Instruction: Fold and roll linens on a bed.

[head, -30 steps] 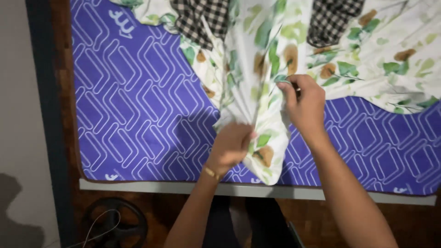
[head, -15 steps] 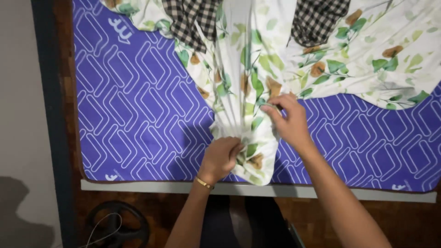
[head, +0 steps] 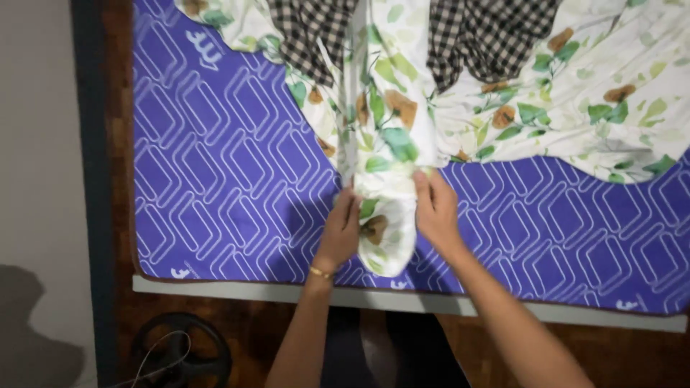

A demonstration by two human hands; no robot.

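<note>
A white bedsheet with a green and brown leaf print point(head: 575, 93) lies bunched on a purple patterned mattress point(head: 223, 187). A long gathered strip of the sheet point(head: 384, 136) runs toward me, ending in a folded lump near the mattress's front edge. My left hand point(head: 341, 233) grips the left side of that lump. My right hand point(head: 435, 212) grips its right side. A thin gold bracelet sits on my left wrist. Black-and-white checked fabric point(head: 489, 36) lies at the top, partly under the sheet.
The mattress's white front edge point(head: 237, 289) overhangs a dark wooden floor. A black round object with a pale cord point(head: 180, 352) lies on the floor at lower left. A grey wall point(head: 36, 179) runs along the left.
Both hands came together low on the gathered strip. The right hand moved down from higher up; the strip's end is now folded into a lump between the hands.
</note>
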